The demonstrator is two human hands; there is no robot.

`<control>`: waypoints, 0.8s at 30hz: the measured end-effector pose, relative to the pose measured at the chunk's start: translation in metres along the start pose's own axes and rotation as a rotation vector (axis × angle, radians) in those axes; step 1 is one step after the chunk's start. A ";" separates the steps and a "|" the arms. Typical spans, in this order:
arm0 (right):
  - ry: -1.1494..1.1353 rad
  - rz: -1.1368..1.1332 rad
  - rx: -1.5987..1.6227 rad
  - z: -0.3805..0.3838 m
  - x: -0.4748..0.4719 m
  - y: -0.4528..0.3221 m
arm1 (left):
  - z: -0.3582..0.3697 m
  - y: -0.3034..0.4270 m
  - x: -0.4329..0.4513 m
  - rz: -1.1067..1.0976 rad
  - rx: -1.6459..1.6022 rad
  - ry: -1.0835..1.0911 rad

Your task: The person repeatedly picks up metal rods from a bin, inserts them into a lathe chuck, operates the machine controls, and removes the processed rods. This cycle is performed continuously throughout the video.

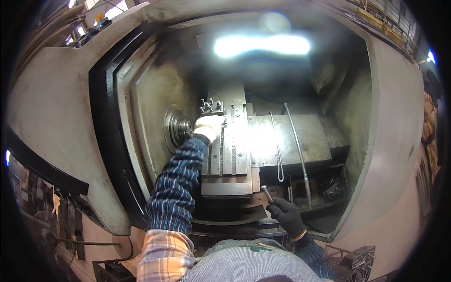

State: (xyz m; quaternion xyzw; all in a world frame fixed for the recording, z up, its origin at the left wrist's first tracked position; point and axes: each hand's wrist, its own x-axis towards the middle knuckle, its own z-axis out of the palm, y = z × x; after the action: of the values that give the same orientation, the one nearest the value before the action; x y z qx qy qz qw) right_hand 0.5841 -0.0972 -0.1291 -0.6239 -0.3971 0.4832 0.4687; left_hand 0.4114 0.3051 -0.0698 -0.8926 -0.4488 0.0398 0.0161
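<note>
Inside a lathe's enclosure, my left hand (210, 126) in a pale glove reaches to the slotted metal cross slide (228, 155), just below the tool post (212, 107) with its upright bolts. Glare and the glove hide its fingers, so whether it grips anything is unclear. The lathe spindle nose (181, 127) lies directly left of that hand. Lower right, my right hand (287, 214) in a dark glove is closed around a short metal tool handle (267, 193), its end pointing up and left.
A flat metal cover (310, 135) right of the slide carries a long metal bar (297, 144) and a thin looped rod (278, 155). A bin with metal parts (333, 188) sits lower right. The enclosure's edge (370, 141) bounds the right, a black door edge (105, 116) the left.
</note>
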 end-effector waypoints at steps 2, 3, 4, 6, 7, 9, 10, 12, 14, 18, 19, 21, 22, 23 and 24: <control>0.085 -0.172 -0.084 0.012 0.016 -0.002 | -0.007 0.031 -0.033 0.045 -0.275 0.366; 0.134 -0.253 -0.126 0.018 0.023 -0.003 | -0.013 0.044 -0.059 0.121 -0.474 0.613; 0.123 -0.209 -0.029 0.023 0.030 -0.002 | -0.020 0.049 -0.081 0.145 -0.552 0.763; 0.126 -0.231 -0.027 0.030 0.047 -0.004 | -0.039 0.052 -0.125 0.115 -0.514 0.898; 0.120 -0.244 -0.023 0.036 0.056 -0.007 | -0.033 0.047 -0.150 0.035 -0.848 0.883; 0.085 -0.255 0.132 0.051 0.080 -0.016 | -0.074 0.046 -0.217 0.043 -1.512 0.871; 0.092 -0.278 0.154 0.057 0.095 -0.023 | -0.077 0.040 -0.237 -0.022 -1.450 1.043; 0.069 -0.306 0.267 0.089 0.138 -0.035 | -0.093 0.029 -0.287 0.020 -1.767 1.217; 0.093 -0.344 0.313 0.117 0.185 -0.044 | -0.092 0.016 -0.326 0.098 -1.922 1.365; 0.115 -0.329 0.240 0.170 0.267 -0.065 | -0.071 -0.013 -0.425 -0.048 -2.131 1.209; 0.120 -0.334 0.173 0.182 0.281 -0.070 | -0.068 -0.011 -0.446 -0.251 -2.041 1.319; 0.201 -0.436 0.142 0.198 0.326 -0.056 | -0.070 -0.017 -0.468 -0.408 -1.881 1.301; 0.170 -0.401 0.151 0.204 0.337 -0.054 | -0.076 -0.017 -0.474 -0.519 -1.711 1.308; 0.143 -0.365 0.160 0.208 0.346 -0.050 | -0.082 -0.017 -0.478 -0.629 -1.547 1.303; 0.160 -0.405 0.183 0.208 0.363 -0.041 | -0.096 -0.020 -0.465 -0.819 -1.469 1.517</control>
State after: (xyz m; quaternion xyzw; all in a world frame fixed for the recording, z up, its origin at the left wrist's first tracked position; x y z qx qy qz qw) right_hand 0.4586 0.2986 -0.1929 -0.5226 -0.4305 0.3621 0.6406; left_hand 0.1278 -0.0553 0.0536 -0.2655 -0.4963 -0.7933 -0.2321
